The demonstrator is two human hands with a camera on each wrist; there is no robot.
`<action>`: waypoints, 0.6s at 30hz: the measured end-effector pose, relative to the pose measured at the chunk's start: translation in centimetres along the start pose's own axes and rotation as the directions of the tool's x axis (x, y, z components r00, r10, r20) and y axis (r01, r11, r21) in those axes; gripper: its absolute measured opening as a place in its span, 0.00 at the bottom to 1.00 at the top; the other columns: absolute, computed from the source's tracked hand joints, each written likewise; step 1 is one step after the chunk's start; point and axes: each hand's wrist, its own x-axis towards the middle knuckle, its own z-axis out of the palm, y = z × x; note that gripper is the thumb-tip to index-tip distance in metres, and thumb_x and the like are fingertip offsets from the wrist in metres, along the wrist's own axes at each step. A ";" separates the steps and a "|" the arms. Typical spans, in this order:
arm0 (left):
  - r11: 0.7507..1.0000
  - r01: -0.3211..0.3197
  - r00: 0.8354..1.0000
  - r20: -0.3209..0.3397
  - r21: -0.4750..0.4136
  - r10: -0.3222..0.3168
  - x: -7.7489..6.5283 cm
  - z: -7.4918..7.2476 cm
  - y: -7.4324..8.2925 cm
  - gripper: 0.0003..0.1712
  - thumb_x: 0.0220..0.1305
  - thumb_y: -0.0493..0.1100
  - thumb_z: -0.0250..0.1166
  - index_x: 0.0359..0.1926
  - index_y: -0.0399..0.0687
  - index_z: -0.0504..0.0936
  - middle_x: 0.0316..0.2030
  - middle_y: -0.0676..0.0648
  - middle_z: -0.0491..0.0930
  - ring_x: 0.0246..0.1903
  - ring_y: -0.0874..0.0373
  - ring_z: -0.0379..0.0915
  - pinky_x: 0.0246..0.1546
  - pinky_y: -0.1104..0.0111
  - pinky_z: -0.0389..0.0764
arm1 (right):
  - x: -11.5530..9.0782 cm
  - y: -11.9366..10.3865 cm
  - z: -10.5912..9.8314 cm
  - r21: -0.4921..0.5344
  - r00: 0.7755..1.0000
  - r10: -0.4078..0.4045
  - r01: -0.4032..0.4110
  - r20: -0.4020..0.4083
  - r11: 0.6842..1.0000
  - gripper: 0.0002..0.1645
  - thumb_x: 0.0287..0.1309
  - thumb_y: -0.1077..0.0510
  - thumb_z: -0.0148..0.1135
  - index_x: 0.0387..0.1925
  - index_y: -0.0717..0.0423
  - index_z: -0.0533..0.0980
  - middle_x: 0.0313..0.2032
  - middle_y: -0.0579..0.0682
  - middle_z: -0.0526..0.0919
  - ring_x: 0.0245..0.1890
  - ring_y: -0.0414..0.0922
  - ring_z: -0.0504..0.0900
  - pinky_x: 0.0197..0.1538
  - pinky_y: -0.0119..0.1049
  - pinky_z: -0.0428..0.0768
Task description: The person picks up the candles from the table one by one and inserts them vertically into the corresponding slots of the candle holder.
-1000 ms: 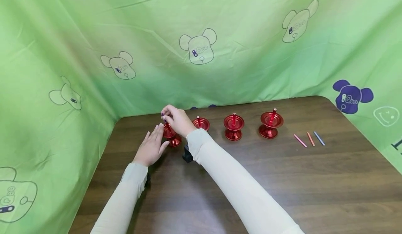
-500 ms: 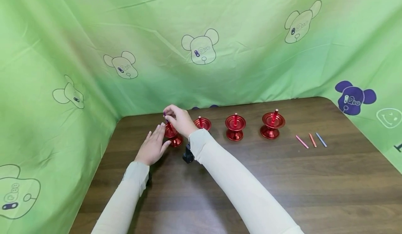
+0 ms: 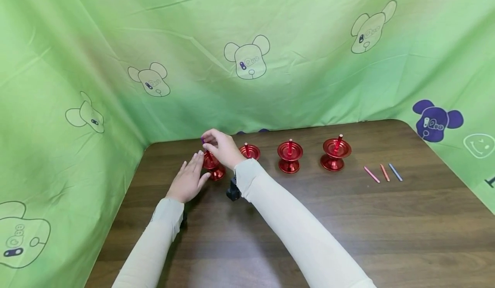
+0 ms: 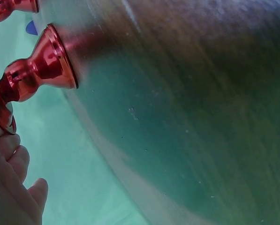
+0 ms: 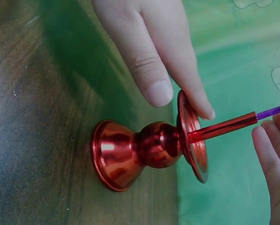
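My right hand pinches a thin purple candle between thumb and fingers. Its lower end meets the open top of the red tube standing in the leftmost red metal candle holder. The left hand lies against that holder's dish with fingers straight. In the right wrist view, the left index finger touches the dish at its rim, while the thumb is outside it. Only part of the left hand and the holder's foot and stem show in the left wrist view.
More red holders stand rightward along the back of the table: one partly behind the right hand, another, and a third. Pink, orange and blue candles lie at the right. Green cloth hangs behind.
The head view has shifted slightly. Both hands stay at the leftmost holder, and the right hand keeps its pinch on the purple candle with only slight finger movement.
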 end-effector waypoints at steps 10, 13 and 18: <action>1.000 0.005 1.000 0.002 0.002 -0.005 -0.1 -0.3 0.1 0.42 0.80 0.56 0.49 0.80 0.37 0.48 0.79 0.39 0.49 0.78 0.45 0.43 0.75 0.44 0.49 | -1.2 -1.4 -1.7 0.055 0.996 0.003 0.002 -0.090 0.999 0.20 0.70 0.61 0.62 0.61 0.60 0.74 0.54 0.56 0.82 0.56 0.48 0.81 0.62 0.39 0.77; 1.000 0.004 1.000 0.002 0.005 -0.004 -0.1 -0.5 0.2 0.41 0.80 0.56 0.49 0.80 0.36 0.49 0.79 0.39 0.50 0.78 0.45 0.44 0.74 0.43 0.50 | -1.8 -1.7 -2.3 0.088 0.993 -0.010 0.020 -0.121 0.996 0.20 0.70 0.60 0.63 0.61 0.59 0.74 0.54 0.55 0.82 0.56 0.48 0.81 0.60 0.38 0.78; 1.000 0.002 1.000 -0.007 0.009 -0.002 -0.2 -0.6 0.3 0.41 0.79 0.56 0.50 0.80 0.37 0.50 0.78 0.40 0.51 0.78 0.46 0.45 0.74 0.42 0.51 | -2.7 -2.1 -3.3 0.090 0.985 -0.089 0.103 -0.151 0.991 0.20 0.69 0.62 0.63 0.60 0.61 0.75 0.54 0.56 0.80 0.56 0.52 0.81 0.56 0.36 0.81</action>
